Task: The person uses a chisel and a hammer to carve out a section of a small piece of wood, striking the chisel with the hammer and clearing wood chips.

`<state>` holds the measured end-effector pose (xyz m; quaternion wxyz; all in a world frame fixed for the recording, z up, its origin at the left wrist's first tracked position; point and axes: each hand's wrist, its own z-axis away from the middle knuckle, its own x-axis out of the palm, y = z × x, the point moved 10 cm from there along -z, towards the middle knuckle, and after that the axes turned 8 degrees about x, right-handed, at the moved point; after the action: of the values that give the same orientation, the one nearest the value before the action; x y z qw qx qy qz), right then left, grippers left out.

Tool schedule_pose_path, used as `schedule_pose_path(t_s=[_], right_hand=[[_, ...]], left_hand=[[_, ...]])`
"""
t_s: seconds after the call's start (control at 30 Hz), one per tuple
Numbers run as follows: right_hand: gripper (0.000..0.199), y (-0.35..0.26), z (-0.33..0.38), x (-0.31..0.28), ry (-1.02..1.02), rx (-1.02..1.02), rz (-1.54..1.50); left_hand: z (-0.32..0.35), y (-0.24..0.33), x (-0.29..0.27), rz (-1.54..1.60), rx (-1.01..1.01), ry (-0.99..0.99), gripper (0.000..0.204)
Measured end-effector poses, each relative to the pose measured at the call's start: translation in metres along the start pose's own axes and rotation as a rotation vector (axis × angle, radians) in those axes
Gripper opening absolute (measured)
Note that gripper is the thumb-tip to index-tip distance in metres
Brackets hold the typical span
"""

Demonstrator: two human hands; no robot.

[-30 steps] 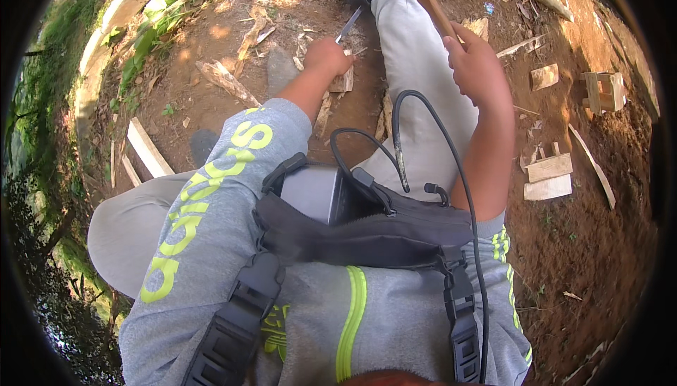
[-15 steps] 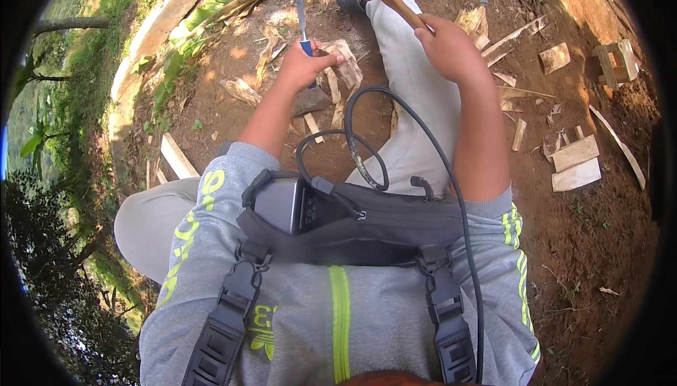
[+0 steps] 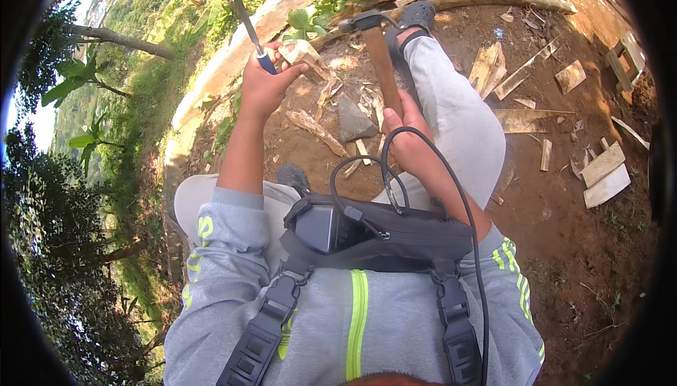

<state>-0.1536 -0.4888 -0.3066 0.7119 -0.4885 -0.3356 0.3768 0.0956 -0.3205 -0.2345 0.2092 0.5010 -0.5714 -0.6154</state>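
both hands were busy: left hand [image 3: 264, 86] gripped a blue-handled chisel [image 3: 250, 33] plus a wood piece [image 3: 300, 53], right hand [image 3: 409, 143] wrapped the hammer [image 3: 377, 54] handle. looked like carving, with the chisel needing seating before a strike.

Chisel handle [image 3: 266, 62]: mostly hidden inside the left hand [image 3: 266, 88].
Hammer shaft [image 3: 384, 69]: lower end covered by the right hand [image 3: 409, 143].
Wood piece [image 3: 302, 52]: partly behind the left hand's fingers.
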Motion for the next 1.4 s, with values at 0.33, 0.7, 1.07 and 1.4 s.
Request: schedule_pose_path(t_s=[0.33, 0.7, 1.07, 1.4], right_hand=[[0.049, 0.022, 0.041, 0.023, 0.021, -0.185, 0.303], [0.047, 0.019, 0.064, 0.018, 0.047, -0.014, 0.131], [0.046, 0.029, 0.028, -0.010, 0.140, 0.198, 0.088], [0.048, 0.099, 0.013, -0.026, 0.134, 0.485, 0.155]], left_hand=[[0.023, 0.020, -0.021, -0.028, -0.021, 0.133, 0.059], [0.043, 0.003, -0.029, 0.093, -0.064, 0.193, 0.063], [0.056, -0.119, 0.052, -0.184, -0.456, -0.473, 0.045], [0.062, -0.239, 0.147, -0.685, -0.496, -0.805, 0.065]])
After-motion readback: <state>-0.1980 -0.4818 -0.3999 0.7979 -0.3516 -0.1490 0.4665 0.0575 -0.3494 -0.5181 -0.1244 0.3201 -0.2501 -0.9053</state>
